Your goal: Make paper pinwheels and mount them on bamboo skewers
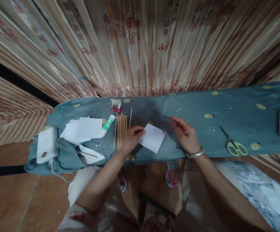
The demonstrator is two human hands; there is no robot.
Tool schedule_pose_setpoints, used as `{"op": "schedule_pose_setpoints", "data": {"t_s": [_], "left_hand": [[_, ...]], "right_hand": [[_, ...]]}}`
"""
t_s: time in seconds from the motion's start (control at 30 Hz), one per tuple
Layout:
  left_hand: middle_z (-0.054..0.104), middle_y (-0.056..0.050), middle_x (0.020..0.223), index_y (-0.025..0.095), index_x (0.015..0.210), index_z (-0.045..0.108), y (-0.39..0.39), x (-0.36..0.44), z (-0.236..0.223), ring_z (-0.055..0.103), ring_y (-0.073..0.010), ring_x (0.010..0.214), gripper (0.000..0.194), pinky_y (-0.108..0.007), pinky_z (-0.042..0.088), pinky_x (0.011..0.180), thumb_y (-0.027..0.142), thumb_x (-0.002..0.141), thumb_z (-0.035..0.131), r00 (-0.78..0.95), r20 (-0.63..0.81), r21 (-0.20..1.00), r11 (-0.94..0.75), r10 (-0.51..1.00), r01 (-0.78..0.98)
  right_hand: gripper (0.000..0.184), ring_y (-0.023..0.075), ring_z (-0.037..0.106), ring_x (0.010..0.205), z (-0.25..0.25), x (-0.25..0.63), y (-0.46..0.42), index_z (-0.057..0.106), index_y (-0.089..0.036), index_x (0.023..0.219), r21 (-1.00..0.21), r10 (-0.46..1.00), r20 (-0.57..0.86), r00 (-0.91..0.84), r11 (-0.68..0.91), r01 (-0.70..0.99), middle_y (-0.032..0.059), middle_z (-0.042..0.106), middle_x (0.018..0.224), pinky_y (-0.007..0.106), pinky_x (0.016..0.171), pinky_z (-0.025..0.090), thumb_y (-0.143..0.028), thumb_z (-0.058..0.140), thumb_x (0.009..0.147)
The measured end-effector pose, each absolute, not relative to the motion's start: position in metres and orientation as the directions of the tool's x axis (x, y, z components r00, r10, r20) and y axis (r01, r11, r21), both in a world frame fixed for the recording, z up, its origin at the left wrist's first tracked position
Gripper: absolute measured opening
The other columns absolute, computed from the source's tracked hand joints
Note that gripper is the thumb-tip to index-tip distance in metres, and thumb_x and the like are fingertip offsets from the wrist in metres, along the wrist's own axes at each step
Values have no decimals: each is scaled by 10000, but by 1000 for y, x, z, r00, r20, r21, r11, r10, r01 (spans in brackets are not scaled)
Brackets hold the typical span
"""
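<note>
A square of white paper (153, 138) is pinched at its left corner by my left hand (132, 138), tilted a little above the cloth. My right hand (186, 133), with a bracelet at the wrist, hovers to the right of the paper, fingers apart and nothing in them. Just left of my left hand lies a bundle of thin wooden sticks (121, 129), one of them set apart from the rest. Beside the sticks are a green and white glue stick (108, 125) and a small open red box of pins (116, 106).
White paper sheets (88, 129) lie in a pile at the left, near a white device (47, 145) with a cable. Scissors (235, 146) with green handles rest at the right. A pleated curtain (140, 48) hangs behind the cloth-covered table (190, 106).
</note>
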State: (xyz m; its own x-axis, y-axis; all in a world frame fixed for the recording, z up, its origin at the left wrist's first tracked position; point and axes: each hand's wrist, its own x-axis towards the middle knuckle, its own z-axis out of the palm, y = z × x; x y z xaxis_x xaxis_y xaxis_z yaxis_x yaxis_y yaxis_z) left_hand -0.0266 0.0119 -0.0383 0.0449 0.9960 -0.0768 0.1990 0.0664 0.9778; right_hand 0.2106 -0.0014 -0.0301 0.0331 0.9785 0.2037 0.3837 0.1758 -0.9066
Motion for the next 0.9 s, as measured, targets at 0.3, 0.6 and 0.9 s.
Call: {"op": "schedule_pose_setpoints", "data": {"t_s": [0.3,0.6,0.9], "left_hand": [[742,-42,873,152,898,694,15,-17,-57,690,-148,785,196,-245,540,719,99,721,630,145,-85,980,57,986,191],[730,-68,930,140,1041,647,10,-19,-60,703,-172,835,264,-276,563,749,134,777,634,238,-86,967,23,968,254],[685,-113,1088,165,1140,630,-27,-34,-43,612,-231,1051,256,-400,502,949,258,982,451,397,221,751,-415,891,514]], "right_hand": [[597,334,324,1457,-36,199,-43,522,-194,1268,-556,883,89,-460,427,713,156,301,1588,556,1123,359,-73,520,684],[147,288,317,1467,-35,202,-40,660,-238,962,-641,861,155,-485,461,614,80,465,1510,541,1154,328,-286,527,923],[189,285,433,1400,-41,195,-13,686,-221,857,-751,909,158,-387,365,550,107,567,1413,518,1145,361,-386,600,891]]}}
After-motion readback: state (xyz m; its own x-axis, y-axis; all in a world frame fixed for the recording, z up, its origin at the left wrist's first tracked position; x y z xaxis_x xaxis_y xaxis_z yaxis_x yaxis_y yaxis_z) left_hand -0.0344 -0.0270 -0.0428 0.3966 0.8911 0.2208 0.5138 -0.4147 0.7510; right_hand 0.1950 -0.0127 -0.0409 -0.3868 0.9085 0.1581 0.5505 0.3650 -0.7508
